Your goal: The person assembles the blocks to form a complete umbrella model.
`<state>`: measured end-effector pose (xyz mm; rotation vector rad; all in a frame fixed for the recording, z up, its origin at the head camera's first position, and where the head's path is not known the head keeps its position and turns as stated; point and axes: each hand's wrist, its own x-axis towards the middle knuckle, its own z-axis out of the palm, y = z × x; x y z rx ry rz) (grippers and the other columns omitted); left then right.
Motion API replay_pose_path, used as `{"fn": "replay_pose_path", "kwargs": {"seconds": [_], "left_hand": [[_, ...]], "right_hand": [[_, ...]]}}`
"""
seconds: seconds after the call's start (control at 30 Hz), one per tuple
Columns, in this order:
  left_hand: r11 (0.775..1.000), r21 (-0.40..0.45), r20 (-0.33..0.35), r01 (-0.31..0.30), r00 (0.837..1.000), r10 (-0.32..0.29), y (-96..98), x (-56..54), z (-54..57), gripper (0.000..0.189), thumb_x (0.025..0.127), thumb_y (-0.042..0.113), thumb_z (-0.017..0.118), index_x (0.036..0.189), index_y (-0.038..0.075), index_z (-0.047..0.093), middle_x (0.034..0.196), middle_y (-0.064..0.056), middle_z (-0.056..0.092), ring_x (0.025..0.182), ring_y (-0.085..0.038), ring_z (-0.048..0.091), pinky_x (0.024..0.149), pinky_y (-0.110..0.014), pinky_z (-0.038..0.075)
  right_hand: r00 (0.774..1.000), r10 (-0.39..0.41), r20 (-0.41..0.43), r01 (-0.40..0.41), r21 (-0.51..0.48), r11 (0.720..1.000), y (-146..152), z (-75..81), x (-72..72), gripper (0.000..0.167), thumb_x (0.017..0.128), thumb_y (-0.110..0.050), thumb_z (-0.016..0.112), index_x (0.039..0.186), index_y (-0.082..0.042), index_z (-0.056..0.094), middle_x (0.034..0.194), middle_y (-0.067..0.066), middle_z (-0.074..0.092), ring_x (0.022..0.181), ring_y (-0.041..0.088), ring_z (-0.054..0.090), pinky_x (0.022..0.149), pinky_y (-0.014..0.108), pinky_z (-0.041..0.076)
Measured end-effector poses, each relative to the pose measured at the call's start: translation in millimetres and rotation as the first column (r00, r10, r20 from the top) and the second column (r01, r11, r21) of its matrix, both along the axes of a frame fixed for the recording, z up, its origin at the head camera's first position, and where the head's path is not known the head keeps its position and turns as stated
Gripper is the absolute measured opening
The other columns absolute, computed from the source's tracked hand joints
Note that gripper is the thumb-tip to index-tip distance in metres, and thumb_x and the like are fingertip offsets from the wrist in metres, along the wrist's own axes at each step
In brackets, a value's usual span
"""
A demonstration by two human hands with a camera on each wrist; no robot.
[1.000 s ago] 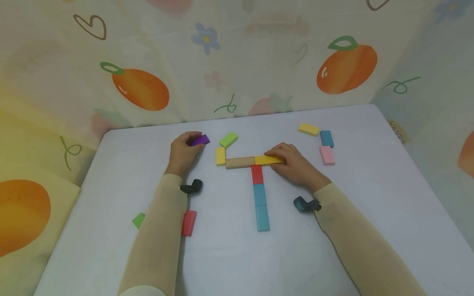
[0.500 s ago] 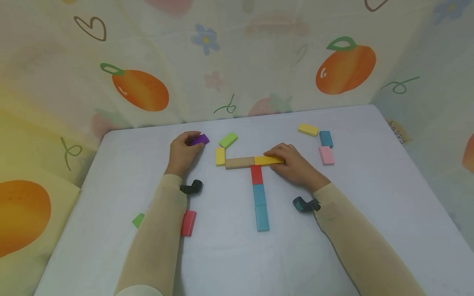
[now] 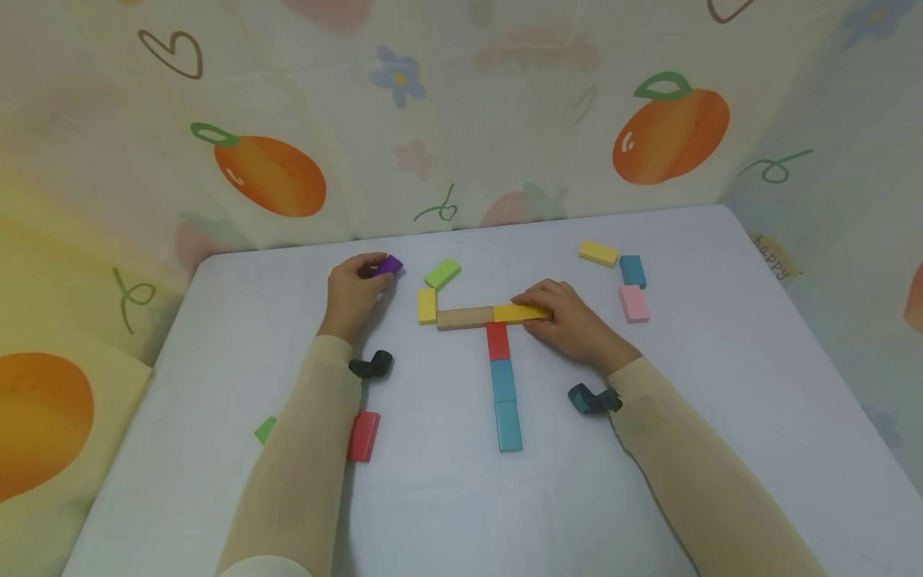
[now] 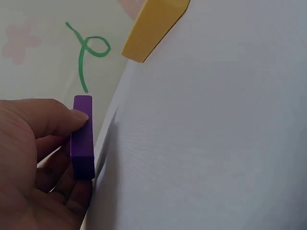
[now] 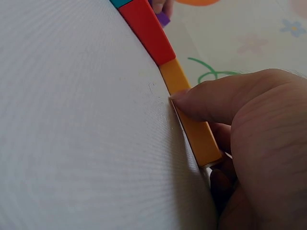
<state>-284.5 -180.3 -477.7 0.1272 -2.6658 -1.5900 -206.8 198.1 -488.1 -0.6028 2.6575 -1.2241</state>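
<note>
My left hand (image 3: 352, 292) pinches a purple block (image 3: 388, 266) between thumb and fingers near the far left of the table. In the left wrist view the purple block (image 4: 83, 136) stands on end in the grasp. My right hand (image 3: 573, 322) grips an orange-yellow block (image 3: 513, 313), with the thumb on its near side; the right wrist view shows this block (image 5: 196, 136) against the cloth. Its left end meets a plain wooden block (image 3: 465, 319). Below their joint a red block (image 3: 497, 341) heads a column with two blue blocks (image 3: 503, 381).
A yellow block (image 3: 427, 306) stands at the wooden block's left end, with a light green block (image 3: 443, 273) behind it. Yellow (image 3: 598, 254), blue (image 3: 633, 272) and pink (image 3: 634, 304) blocks lie at far right. Beside the left sleeve are red (image 3: 364, 437) and green (image 3: 264, 430) blocks.
The purple block has tilted and shifted slightly up and to the left with my left hand. My right hand keeps its grip on the orange-yellow block, and the row stays in place.
</note>
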Motion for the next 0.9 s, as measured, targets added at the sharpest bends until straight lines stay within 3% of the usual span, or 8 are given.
{"fn": "replay_pose_path", "kwargs": {"seconds": [0.13, 0.3, 0.57, 0.9], "left_hand": [[1.0, 0.006, 0.024, 0.021, 0.999, -0.021, 1.9, -3.1, 8.5, 0.039, 0.102, 0.01, 0.076, 0.141, 0.008, 0.073, 0.133, -0.011, 0.069, 0.117, -0.026, 0.064, 0.098, -0.038, 0.056], [0.999, 0.004, 0.081, 0.042, 0.996, -0.042, 10.1, -9.7, 23.1, 0.041, 0.103, 0.015, 0.078, 0.144, 0.012, 0.071, 0.136, -0.007, 0.069, 0.12, -0.024, 0.064, 0.104, -0.039, 0.053], [0.994, -0.049, 0.086, 0.097, 0.992, -0.092, 30.3, -19.2, 44.1, 0.044, 0.104, 0.019, 0.077, 0.147, 0.013, 0.069, 0.139, -0.005, 0.068, 0.123, -0.024, 0.063, 0.106, -0.039, 0.053], [0.985, -0.049, 0.07, 0.168, 0.984, -0.164, 55.1, -34.8, 51.9, 0.042, 0.103, 0.014, 0.078, 0.144, 0.009, 0.071, 0.133, -0.008, 0.071, 0.116, -0.024, 0.068, 0.103, -0.039, 0.055]], "right_hand": [[1.0, 0.005, -0.004, -0.005, -0.006, 1.0, 1, -0.2, -0.1, 0.04, 0.107, -0.014, 0.071, 0.147, -0.016, 0.068, 0.138, -0.002, 0.059, 0.134, 0.024, 0.045, 0.113, 0.046, 0.045], [1.0, 0.009, 0.0, -0.009, -0.004, 1.0, 0, 0.1, -0.2, 0.041, 0.108, -0.015, 0.071, 0.149, -0.016, 0.067, 0.14, 0.0, 0.059, 0.136, 0.025, 0.044, 0.115, 0.046, 0.045], [1.0, 0.006, -0.001, -0.006, -0.006, 1.0, 1, 0.1, 0.2, 0.041, 0.107, -0.014, 0.071, 0.149, -0.015, 0.067, 0.14, 0.001, 0.06, 0.136, 0.026, 0.045, 0.115, 0.048, 0.044], [1.0, 0.005, -0.008, -0.005, 0.002, 1.0, 1, -0.6, -1.0, 0.041, 0.108, -0.015, 0.071, 0.148, -0.016, 0.067, 0.141, 0.0, 0.06, 0.136, 0.025, 0.045, 0.115, 0.047, 0.044]]}}
